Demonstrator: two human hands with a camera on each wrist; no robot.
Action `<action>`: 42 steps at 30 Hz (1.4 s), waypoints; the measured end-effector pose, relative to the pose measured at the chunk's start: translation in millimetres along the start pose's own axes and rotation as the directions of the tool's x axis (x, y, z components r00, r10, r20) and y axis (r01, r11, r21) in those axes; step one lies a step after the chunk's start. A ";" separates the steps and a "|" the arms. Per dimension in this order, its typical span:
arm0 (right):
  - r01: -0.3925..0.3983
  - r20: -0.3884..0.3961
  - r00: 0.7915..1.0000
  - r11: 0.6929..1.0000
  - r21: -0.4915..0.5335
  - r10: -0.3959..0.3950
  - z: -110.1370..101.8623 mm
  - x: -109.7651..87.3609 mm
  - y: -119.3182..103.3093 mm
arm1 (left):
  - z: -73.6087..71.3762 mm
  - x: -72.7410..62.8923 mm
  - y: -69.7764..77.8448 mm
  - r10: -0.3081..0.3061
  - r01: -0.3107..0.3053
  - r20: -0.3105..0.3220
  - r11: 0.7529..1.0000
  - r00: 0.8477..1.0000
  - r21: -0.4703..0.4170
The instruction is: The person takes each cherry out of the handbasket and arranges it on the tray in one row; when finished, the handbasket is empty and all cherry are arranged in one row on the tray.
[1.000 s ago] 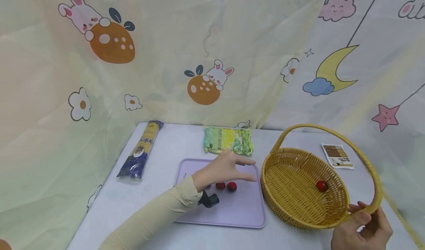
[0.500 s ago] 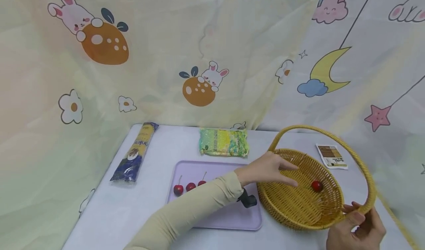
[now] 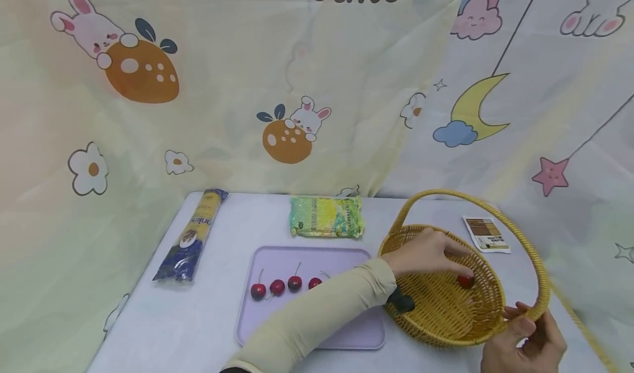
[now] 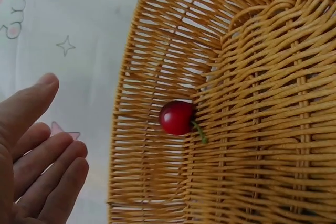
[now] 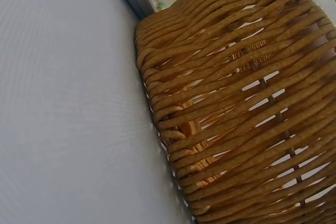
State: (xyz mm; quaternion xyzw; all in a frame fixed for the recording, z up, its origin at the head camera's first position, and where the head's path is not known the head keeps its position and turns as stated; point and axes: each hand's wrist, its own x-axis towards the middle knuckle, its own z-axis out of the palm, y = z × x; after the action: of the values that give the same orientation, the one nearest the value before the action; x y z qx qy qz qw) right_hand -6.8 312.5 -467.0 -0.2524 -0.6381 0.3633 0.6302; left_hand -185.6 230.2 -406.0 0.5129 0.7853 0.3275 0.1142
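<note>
My left hand [image 3: 430, 254] reaches over the wicker basket [image 3: 441, 307], thumb and fingers spread apart and holding nothing. Close to its fingertips in the head view, a red cherry [image 3: 465, 281] lies inside the basket. The left wrist view shows that cherry [image 4: 177, 118] with its green stem against the basket wall, apart from the fingers [image 4: 50, 174]. At the basket's near right side, my right hand [image 3: 525, 340] grips the foot of the handle. Several cherries [image 3: 294, 283] rest in a row on the lilac tray [image 3: 247, 329]; my left sleeve covers part of that tray.
A green and yellow packet [image 3: 327, 217] lies behind the tray. To the left is a long blue and yellow bag [image 3: 190, 238]. A small brown and white sachet [image 3: 487, 234] sits behind the basket, under its arched handle [image 3: 515, 230].
My left hand has moved right, from above the tray to inside the basket's rim near the cherry. The right hand keeps its grip on the handle. The head view has shifted slightly.
</note>
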 end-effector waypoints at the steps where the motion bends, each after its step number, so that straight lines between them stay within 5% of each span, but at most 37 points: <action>1: 0.003 0.003 1.000 1.000 -0.003 -0.003 -0.3 0.1 0.3 | 2.4 3.4 -0.9 -0.006 0.006 -0.009 1.000 1.000 -0.001; 16: -0.004 -0.005 1.000 1.000 -0.020 0.004 1.9 -2.7 -5.3 | 36.6 35.3 -9.2 -0.007 0.011 -0.060 0.997 0.998 0.070; 23: 0.005 -0.019 1.000 1.000 0.005 -0.005 6.0 -2.6 -6.2 | 40.3 37.9 -15.2 0.000 -0.002 0.014 0.983 1.000 0.186; 42: 0.023 -0.008 1.000 1.000 -0.021 -0.023 3.1 0.5 1.1 | 56.6 50.3 -19.6 0.007 -0.042 0.148 0.972 0.989 0.233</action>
State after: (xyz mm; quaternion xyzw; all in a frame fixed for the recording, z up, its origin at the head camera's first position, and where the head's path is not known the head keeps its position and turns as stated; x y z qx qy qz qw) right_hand -10.1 313.1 -467.4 -0.2531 -0.6423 0.3482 0.6342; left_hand -193.3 291.8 -453.4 0.5553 0.8016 0.1949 0.1058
